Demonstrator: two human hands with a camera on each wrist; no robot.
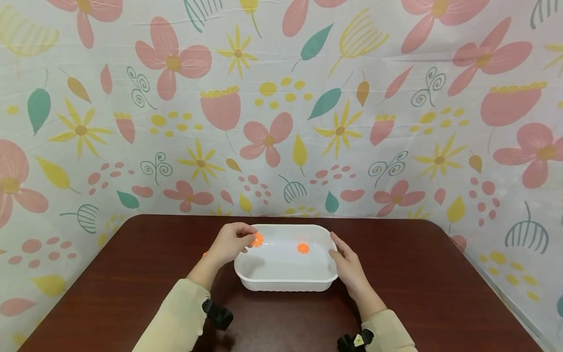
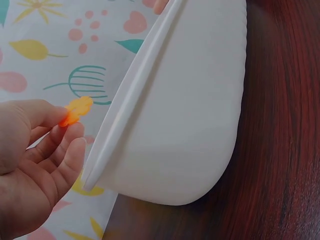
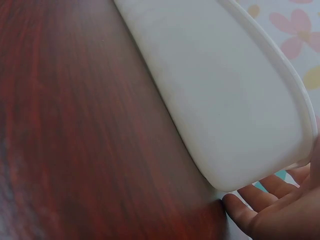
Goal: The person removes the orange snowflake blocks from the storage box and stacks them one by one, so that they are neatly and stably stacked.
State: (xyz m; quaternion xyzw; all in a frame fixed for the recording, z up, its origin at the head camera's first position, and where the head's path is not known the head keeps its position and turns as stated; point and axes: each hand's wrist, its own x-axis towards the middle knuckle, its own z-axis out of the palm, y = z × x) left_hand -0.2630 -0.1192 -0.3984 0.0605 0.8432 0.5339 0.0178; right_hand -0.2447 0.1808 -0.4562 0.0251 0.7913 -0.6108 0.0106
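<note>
Thumb and fingertips of my left hand point(image 1: 230, 243) pinch a small orange flower-shaped piece point(image 1: 258, 239) over the left end of a white rectangular dish point(image 1: 288, 285). The left wrist view shows the same orange piece point(image 2: 78, 110) at the fingertips, beside the dish's rim. Inside the dish lies a second orange flower-shaped piece point(image 1: 303, 248), toward the back right. My right hand point(image 1: 349, 266) holds the dish's right end, thumb at the rim and fingers along the outer side. In the right wrist view, those fingers point(image 3: 272, 195) curl by the dish's end wall.
The dish stands on a dark reddish-brown table point(image 1: 418, 293) with rounded far corners. A bit of something orange point(image 1: 205, 254) shows just left of my left wrist, mostly hidden by it. A flower-patterned cloth point(image 1: 272, 98) hangs behind the table.
</note>
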